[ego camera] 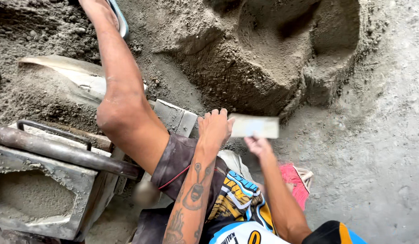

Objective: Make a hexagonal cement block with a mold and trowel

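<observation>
Fingers (218, 115) of both hands grip a pale flat board (257, 127).

A flat, pale rectangular board (254, 126), matt and dusty, is gripped by the left hand (215, 128) and the right hand (258, 147). A coarse, crumbly, damp-looking grey sand heap (263, 58) is seen beside it. A grey metal block mould (42, 190), rough and cement-crusted, is packed with grainy mix.

no packages, labels, signs or screens in view
</observation>
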